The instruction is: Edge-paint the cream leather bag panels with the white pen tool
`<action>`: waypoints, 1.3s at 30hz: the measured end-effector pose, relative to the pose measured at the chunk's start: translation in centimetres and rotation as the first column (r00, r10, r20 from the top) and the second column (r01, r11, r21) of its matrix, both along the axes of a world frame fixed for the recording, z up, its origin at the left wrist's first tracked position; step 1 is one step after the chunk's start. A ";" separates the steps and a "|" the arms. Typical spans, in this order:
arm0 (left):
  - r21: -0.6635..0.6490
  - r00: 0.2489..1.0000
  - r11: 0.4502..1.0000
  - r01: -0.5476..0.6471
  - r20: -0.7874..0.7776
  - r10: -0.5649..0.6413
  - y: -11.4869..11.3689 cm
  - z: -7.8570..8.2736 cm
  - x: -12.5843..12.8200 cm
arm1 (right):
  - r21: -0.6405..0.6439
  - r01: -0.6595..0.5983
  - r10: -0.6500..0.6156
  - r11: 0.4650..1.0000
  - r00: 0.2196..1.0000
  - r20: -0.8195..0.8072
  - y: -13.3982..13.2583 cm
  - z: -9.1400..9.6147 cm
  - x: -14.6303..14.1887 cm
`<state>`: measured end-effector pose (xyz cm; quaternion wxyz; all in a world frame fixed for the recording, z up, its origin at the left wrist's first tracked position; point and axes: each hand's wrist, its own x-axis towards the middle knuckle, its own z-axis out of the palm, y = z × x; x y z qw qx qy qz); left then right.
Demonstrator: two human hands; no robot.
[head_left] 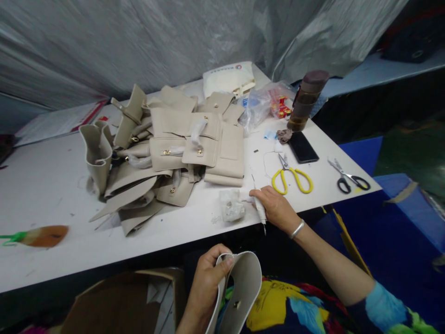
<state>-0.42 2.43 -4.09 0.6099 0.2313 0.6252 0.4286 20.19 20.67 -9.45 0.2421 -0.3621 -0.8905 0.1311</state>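
Note:
My left hand [207, 273] is closed on the rim of a beige bag piece [247, 283] over my lap, thumb on the inside. A small gold-coloured fitting shows on the piece's inner face. At the table's front edge, my right hand [280, 211] grips a thin pointed tool [260, 209] with a white-wrapped handle, a slim metal tip showing at each end. Just left of these fingers lies a cloudy whitish block [231, 206]. Farther back, several beige bags [225, 150] are heaped, some with gold-coloured clasps and white wrapping.
Yellow-handled scissors [294, 178], black-handled scissors [352, 182], a phone [303, 147] and a dark bottle [308, 99] stand or lie to the right. A clear plastic bag [259, 109] is behind. At left lies an orange-brown object with a green end [45, 235]. A cardboard box [114, 297] stands below.

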 end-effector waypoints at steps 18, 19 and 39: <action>-0.009 0.999 0.999 -0.043 0.017 0.043 -0.3 -0.7 -0.1 | -0.411 -0.121 -0.159 0.904 0.795 -0.585 0.0 -1.4 -2.2; -0.007 0.999 0.999 -0.044 0.017 0.044 -0.3 -0.7 -0.1 | -0.415 -0.129 -0.157 0.900 0.794 -0.587 0.0 -1.5 -2.0; 0.025 0.992 1.000 -0.009 -0.124 0.012 -0.1 -0.9 -0.1 | -0.349 0.013 -0.261 0.937 0.690 -0.675 -2.5 2.2 -0.9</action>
